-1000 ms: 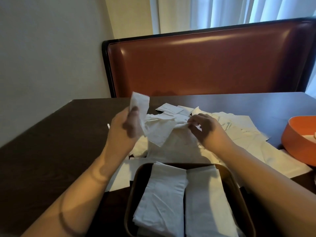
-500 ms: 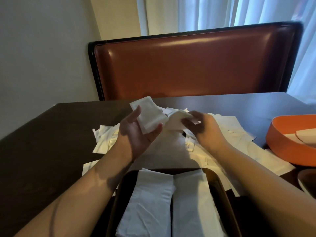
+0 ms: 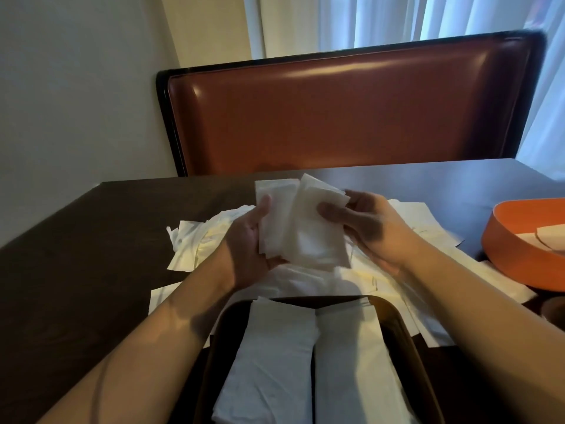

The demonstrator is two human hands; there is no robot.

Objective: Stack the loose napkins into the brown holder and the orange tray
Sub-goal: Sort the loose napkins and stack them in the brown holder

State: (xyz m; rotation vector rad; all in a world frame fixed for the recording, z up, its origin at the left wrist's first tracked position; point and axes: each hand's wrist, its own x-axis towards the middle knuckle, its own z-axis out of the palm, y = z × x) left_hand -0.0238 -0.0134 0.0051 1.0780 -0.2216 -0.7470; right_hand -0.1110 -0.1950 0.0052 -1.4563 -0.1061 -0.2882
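Both hands hold a small bundle of folded white napkins (image 3: 301, 221) above the table's middle. My left hand (image 3: 249, 240) cradles it from below, thumb on the front. My right hand (image 3: 363, 224) pinches the top napkin at its right edge. Under them lies a spread of loose napkins (image 3: 201, 240) on the dark table. The brown holder (image 3: 406, 341) sits at the near edge with two side-by-side napkin stacks (image 3: 275, 362) in it. The orange tray (image 3: 513, 258) stands at the right, a few napkins inside.
The dark table (image 3: 76, 270) shows bare wood on its left part and far strip. A brown leather bench back (image 3: 351, 111) rises behind the far edge, with a wall on the left and curtains behind. A dark round object (image 3: 555, 307) peeks in under the orange tray.
My right hand lifted another napkin from the pile and brought it onto the napkin in my left hand. The left hand turned palm up under the bundle. The camera shifted slightly.
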